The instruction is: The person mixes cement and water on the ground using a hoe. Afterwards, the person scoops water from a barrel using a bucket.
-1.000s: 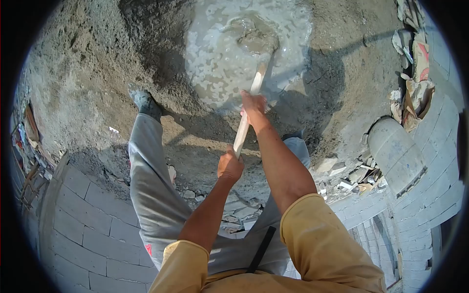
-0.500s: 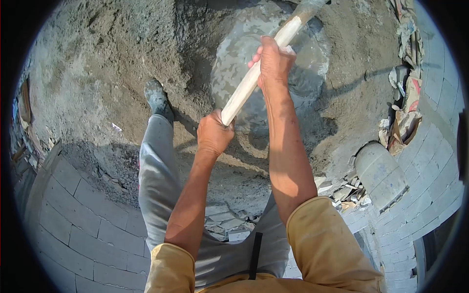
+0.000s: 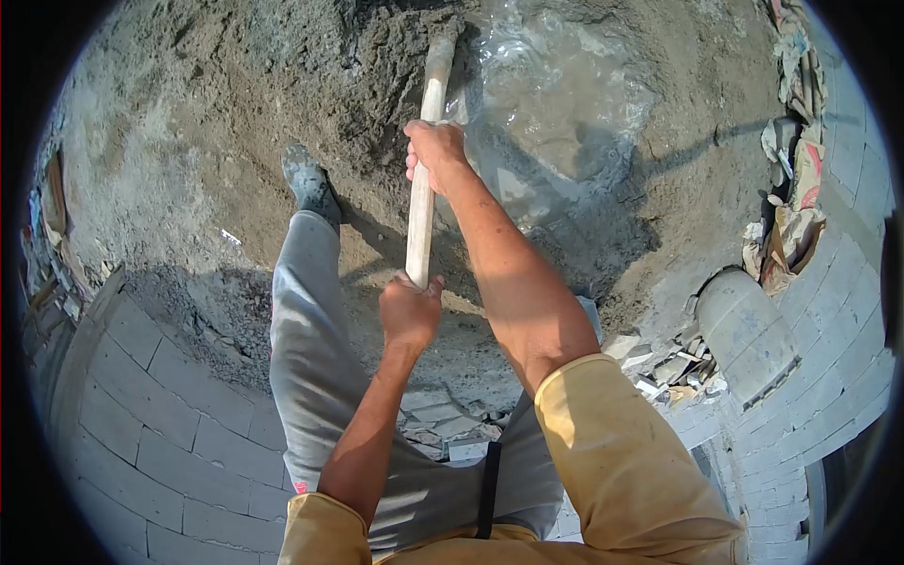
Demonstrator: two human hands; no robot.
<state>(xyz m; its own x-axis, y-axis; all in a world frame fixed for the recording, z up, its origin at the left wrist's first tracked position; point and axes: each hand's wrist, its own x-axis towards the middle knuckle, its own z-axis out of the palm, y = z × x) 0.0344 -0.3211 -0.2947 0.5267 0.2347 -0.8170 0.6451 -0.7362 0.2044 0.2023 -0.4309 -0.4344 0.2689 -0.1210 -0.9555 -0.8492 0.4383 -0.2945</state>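
A pale wooden tool handle (image 3: pixel 420 224) runs almost upright in the view, and its far end goes into the wet grey mix. The tool's head is hidden, so its kind does not show. My left hand (image 3: pixel 411 311) is closed around the near end of the handle. Farther up, my right hand (image 3: pixel 437 151) grips the shaft with its fingers wrapped round. Right of the handle lies a pool of watery cement mix (image 3: pixel 565 94), ringed by heaped damp sand (image 3: pixel 367 104).
My left boot (image 3: pixel 309 181) stands on the sand at left. A grey bucket (image 3: pixel 749 325) lies on its side at right, beside broken rubble (image 3: pixel 680 367). Torn paper sacks (image 3: pixel 793 240) line the right edge. Block walls (image 3: pixel 165 386) curve around both sides.
Both hands hold the handle throughout. Its far end has swung left from over the pool to the pool's left edge, and the right hand has moved left and down.
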